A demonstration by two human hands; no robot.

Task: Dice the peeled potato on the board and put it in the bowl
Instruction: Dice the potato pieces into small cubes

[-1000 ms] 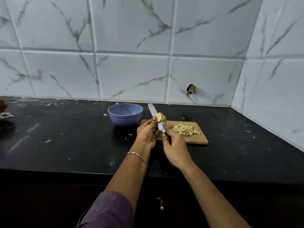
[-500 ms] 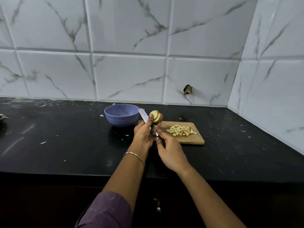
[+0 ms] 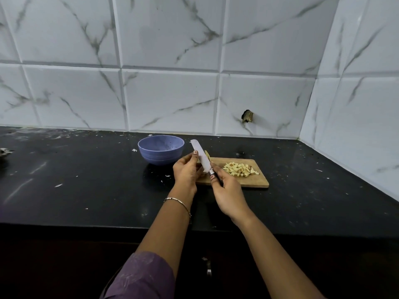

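Observation:
A wooden cutting board [image 3: 257, 182] lies on the black counter with a pile of diced potato [image 3: 238, 169] on its right half. My left hand [image 3: 186, 171] holds a potato piece [image 3: 207, 155] above the board's left end; only a thin yellow edge shows behind the knife blade [image 3: 200, 156]. My right hand [image 3: 228, 190] grips the knife handle, blade pointing up and away, flat side facing me. A blue bowl [image 3: 160, 149] stands just left of the board; it looks empty from here.
The black counter [image 3: 86, 180] is speckled with white scraps. A tiled wall runs behind it and along the right side. Something small sits at the far left edge [image 3: 4, 151]. A hole with a fitting [image 3: 247, 116] marks the wall.
The knife blade has swung across in front of the potato piece, which was plainly visible before and is now mostly hidden. Both hands stay close together over the board's left end.

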